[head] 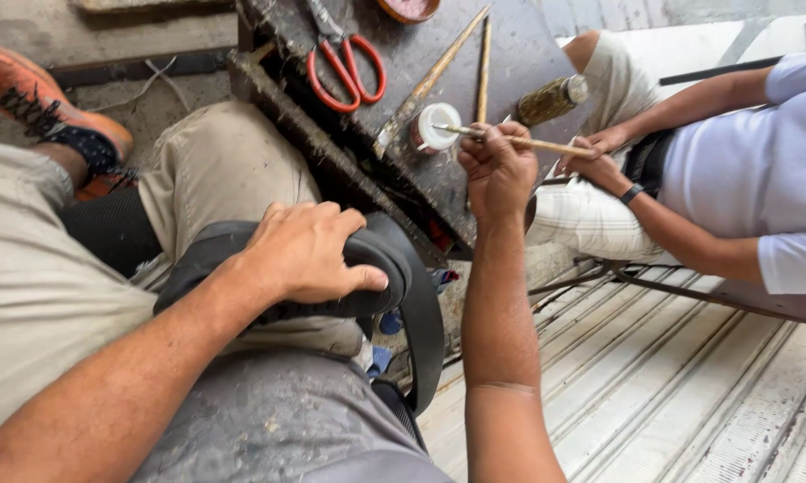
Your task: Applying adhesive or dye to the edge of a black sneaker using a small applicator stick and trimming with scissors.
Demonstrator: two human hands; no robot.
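Just the one view here, worn on your head and tilted steeply down over your lap, so your forearms run up from the bottom edge. It sits close in, with your left hand point(306, 253) and right hand point(497, 170) mid-picture, facing the dark workbench point(519, 63) ahead. No second view shares anything.

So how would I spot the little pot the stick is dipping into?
Find the dark, stained workbench at the top, with red-handled scissors lying on it. Right of the scissors, beside the right hand holding a thin stick, sits the small pot: round, white-rimmed, the only white thing there.
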